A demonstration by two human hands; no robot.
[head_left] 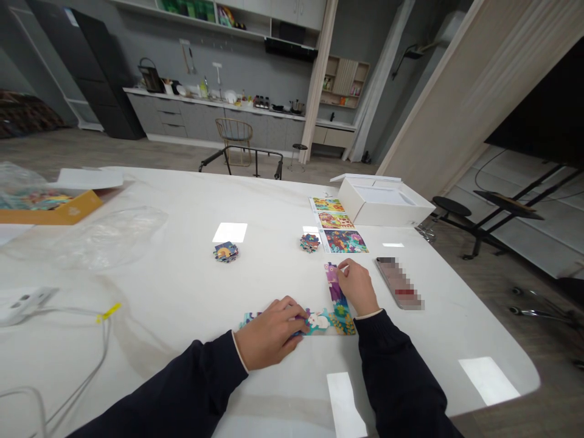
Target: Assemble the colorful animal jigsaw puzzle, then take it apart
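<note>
An L-shaped run of joined jigsaw pieces point(343, 324) lies on the white table in front of me, with a white rabbit showing on its near row. My left hand point(269, 334) rests over that row, fingers spread on the pieces and covering part of them. At the top of the right-hand column, my right hand point(358, 286) pinches the edge of a purple jigsaw piece point(331, 272). Two small piles of loose pieces stand farther back, a left pile point(225, 251) and a right pile point(310, 243).
Printed picture cards point(345, 241) lie before an open white box point(378, 210) at the back right. A phone point(399, 283) is right of my right hand. To the left are crumpled clear plastic point(112, 237), an orange box point(75, 210) and a white power strip point(22, 304) with cables.
</note>
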